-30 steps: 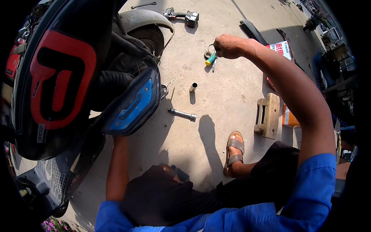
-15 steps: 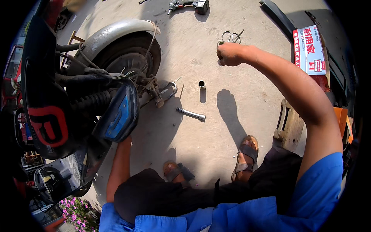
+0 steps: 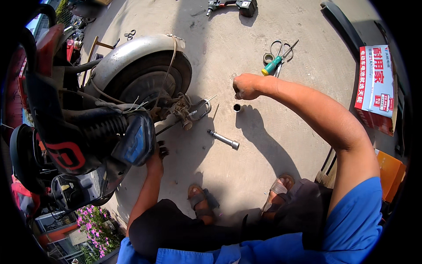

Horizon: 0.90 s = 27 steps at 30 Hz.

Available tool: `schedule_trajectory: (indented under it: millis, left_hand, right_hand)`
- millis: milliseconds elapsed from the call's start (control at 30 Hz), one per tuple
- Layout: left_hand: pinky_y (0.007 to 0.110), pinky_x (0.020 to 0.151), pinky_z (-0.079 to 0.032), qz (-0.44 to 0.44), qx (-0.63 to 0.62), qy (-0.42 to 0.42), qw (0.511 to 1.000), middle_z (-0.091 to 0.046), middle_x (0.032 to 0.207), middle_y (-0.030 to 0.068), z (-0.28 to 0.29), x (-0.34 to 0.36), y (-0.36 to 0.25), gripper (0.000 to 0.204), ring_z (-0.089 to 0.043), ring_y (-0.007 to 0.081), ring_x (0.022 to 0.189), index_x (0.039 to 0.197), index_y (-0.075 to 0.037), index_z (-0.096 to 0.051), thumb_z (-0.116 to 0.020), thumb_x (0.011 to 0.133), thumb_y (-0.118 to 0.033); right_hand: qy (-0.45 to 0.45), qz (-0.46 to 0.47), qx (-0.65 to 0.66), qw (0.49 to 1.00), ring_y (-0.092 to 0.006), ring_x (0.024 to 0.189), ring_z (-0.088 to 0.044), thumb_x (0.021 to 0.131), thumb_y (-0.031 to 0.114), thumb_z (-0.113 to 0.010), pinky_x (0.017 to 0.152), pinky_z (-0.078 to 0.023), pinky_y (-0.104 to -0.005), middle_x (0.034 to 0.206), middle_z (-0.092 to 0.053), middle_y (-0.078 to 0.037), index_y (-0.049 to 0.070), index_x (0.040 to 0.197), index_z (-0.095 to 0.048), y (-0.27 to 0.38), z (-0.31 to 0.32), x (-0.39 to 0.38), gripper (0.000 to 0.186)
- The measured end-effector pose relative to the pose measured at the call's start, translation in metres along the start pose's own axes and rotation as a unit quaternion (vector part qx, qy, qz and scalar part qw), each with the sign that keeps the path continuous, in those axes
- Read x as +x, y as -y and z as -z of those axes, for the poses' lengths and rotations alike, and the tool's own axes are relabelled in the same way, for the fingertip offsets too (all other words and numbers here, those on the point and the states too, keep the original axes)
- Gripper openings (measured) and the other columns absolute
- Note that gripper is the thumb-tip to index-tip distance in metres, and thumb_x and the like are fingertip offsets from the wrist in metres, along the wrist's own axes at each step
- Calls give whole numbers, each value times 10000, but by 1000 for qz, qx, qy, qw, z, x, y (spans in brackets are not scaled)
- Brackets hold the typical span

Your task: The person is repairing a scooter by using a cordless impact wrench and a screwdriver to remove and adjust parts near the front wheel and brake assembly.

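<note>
My right hand (image 3: 247,86) hangs over the ground with its fingers curled; what they hold, if anything, is hidden. Just below it a short metal socket (image 3: 238,108) stands on the concrete. A green and yellow screwdriver (image 3: 273,65) lies across a pair of scissors (image 3: 286,52), with a tape roll (image 3: 267,58) beside them. My left hand (image 3: 158,155) comes out past the blue-and-black end piece (image 3: 136,141) of the scooter, fingers bent and apart, partly hidden. Nearer to me lies a socket extension bar (image 3: 223,139).
The scooter's rear wheel (image 3: 147,79) under a silver mudguard (image 3: 132,48) fills the left, with loose wires and a bracket. A cordless impact wrench (image 3: 233,6) lies at the far side. At right are a printed carton (image 3: 375,83) and an orange box (image 3: 388,169).
My right hand has moved left and nearer to me, to above the socket, leaving the screwdriver in sight by the scissors. My left hand's fingers have come out from behind the scooter part.
</note>
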State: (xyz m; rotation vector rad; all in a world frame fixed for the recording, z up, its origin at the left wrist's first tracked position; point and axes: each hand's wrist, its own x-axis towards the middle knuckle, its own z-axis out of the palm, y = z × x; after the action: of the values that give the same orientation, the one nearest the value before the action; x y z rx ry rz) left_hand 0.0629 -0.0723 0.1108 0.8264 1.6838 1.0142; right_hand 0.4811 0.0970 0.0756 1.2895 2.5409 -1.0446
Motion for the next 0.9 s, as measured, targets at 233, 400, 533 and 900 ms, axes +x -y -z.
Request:
schedule_trajectory:
  millis: [233, 400, 533, 900]
  left_hand:
    - [325, 670, -536, 66, 80, 25, 994, -644, 943, 87, 0, -41, 9, 280, -633, 176, 744, 1169, -5, -599, -583, 958, -189]
    - [327, 671, -540, 117, 116, 39, 986, -654, 889, 91, 8, -74, 13, 247, -650, 183, 734, 1092, 26, -625, -599, 950, -174]
    - [327, 671, -541, 134, 127, 60, 981, -656, 864, 94, -8, -86, 3, 214, -655, 183, 730, 1024, 38, -641, -599, 947, -156]
    - [317, 675, -541, 130, 153, 108, 974, -657, 816, 86, -6, -93, 16, 178, -654, 174, 732, 979, 37, -647, -591, 946, -128]
  right_hand:
    - [-25, 32, 45, 998, -396, 916, -653, 813, 238, -628, 808, -525, -451, 933, -683, -242, -23, 880, -705, -4, -6, 24, 280]
    - [-24, 74, 58, 995, -408, 910, -652, 815, 247, -633, 806, -529, -453, 914, -681, -248, -38, 860, -701, 26, -6, 37, 297]
    - [-11, 89, 30, 996, -390, 886, -659, 836, 265, -655, 777, -523, -441, 905, -692, -222, -5, 905, -713, 30, -13, 43, 284]
    - [2, 81, 23, 996, -398, 922, -656, 774, 227, -636, 794, -539, -448, 929, -680, -250, -30, 861, -698, 40, -9, 36, 279]
